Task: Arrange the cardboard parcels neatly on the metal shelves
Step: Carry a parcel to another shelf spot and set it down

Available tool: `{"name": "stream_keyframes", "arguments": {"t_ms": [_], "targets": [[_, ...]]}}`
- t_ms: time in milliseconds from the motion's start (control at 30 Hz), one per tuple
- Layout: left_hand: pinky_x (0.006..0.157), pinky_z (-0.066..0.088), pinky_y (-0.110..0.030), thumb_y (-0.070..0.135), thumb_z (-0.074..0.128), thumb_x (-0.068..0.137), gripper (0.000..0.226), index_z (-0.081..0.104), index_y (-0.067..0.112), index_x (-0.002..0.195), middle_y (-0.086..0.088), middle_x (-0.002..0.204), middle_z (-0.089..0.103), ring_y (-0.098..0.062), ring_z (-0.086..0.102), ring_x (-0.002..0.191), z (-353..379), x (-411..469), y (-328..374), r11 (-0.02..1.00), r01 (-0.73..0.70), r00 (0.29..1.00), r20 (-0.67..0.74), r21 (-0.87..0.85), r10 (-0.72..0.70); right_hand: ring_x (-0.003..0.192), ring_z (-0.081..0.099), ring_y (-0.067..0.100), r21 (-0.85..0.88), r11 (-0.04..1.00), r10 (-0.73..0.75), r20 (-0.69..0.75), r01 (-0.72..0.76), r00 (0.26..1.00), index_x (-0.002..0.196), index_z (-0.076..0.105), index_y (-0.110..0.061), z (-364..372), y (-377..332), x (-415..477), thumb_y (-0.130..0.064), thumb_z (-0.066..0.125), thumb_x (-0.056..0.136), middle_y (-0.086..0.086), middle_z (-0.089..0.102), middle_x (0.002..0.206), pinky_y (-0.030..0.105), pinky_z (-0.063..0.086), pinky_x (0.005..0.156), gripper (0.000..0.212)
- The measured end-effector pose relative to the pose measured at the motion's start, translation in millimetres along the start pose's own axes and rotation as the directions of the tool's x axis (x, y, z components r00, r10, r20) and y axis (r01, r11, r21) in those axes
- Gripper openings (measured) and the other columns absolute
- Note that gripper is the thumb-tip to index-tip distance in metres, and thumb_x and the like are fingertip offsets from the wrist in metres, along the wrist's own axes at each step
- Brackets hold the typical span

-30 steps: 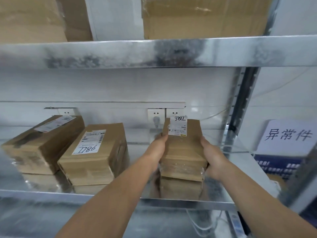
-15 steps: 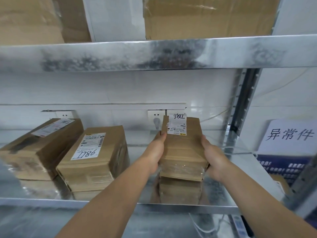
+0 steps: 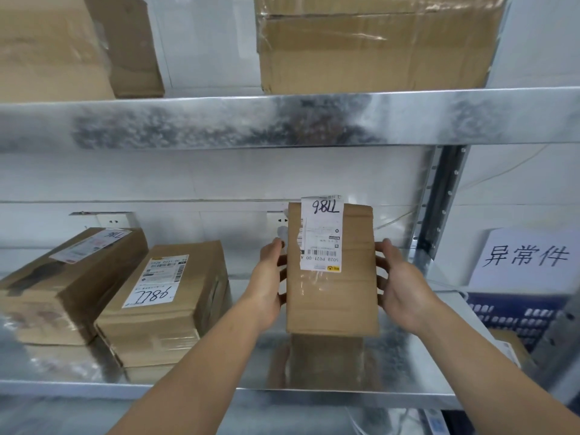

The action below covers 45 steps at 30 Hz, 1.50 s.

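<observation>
A small cardboard parcel (image 3: 332, 296) with a white shipping label stands tipped up on its near edge on the metal shelf (image 3: 219, 389), its labelled top face turned toward me. My left hand (image 3: 266, 287) grips its left side and my right hand (image 3: 401, 287) grips its right side, fingers curled round the edges. Two more labelled parcels lie flat on the same shelf to the left: a middle parcel (image 3: 166, 306) and a left parcel (image 3: 62, 284).
The upper shelf (image 3: 282, 120) carries a big taped box (image 3: 373, 48) and another box (image 3: 72, 48) at the left. A shelf upright (image 3: 439, 199) stands at the right, with a white paper sign (image 3: 527, 257) beyond it. Wall sockets (image 3: 113, 219) sit behind the parcels.
Both hands have tilted the small parcel up from lying flat onto its near edge, so its label now faces me. The other parcels have not moved.
</observation>
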<state>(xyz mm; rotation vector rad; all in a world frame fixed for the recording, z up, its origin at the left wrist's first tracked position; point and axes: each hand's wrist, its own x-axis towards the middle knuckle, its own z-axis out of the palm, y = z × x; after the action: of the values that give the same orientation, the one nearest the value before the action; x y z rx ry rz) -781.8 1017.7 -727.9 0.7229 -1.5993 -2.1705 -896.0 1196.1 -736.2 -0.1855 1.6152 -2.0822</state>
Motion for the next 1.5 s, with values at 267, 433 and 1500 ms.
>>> {"name": "stream_keyframes", "arguments": {"t_ms": [267,433,1500], "targets": [[0.099,0.052,-0.043,0.058,0.037,0.104,0.050,0.074,0.027,0.114,0.000,0.110,0.078,-0.022,0.072,0.106,6,-13,10,0.997,-0.001,1.000,0.010,-0.079,0.001,0.111,0.064,0.014,0.129,0.991,-0.022,-0.040,0.027,0.999,0.140,0.060,-0.031,24,-2,-5,-0.057,0.039,0.105,-0.007,0.068,0.121,0.039,0.056,0.090,0.048],[0.075,0.058,-0.034,0.058,0.037,0.104,0.051,0.070,0.025,0.125,-0.002,0.109,0.078,-0.021,0.076,0.096,10,-19,12,0.991,-0.038,0.998,0.052,-0.128,0.045,0.117,0.070,0.020,0.151,0.988,-0.013,0.034,0.007,0.999,0.134,0.064,-0.030,28,-1,-13,-0.065,0.025,0.103,0.001,0.073,0.127,0.042,0.055,0.095,0.061],[0.094,0.056,-0.039,0.051,0.039,0.106,0.043,0.068,0.027,0.129,0.001,0.113,0.077,-0.022,0.071,0.111,10,-24,10,0.996,-0.091,0.995,0.031,0.025,0.090,0.126,0.064,0.024,0.173,0.966,-0.221,0.165,0.192,0.961,0.136,0.061,-0.023,18,11,-36,-0.075,0.038,0.081,0.004,0.070,0.132,0.047,0.048,0.108,0.079]]}}
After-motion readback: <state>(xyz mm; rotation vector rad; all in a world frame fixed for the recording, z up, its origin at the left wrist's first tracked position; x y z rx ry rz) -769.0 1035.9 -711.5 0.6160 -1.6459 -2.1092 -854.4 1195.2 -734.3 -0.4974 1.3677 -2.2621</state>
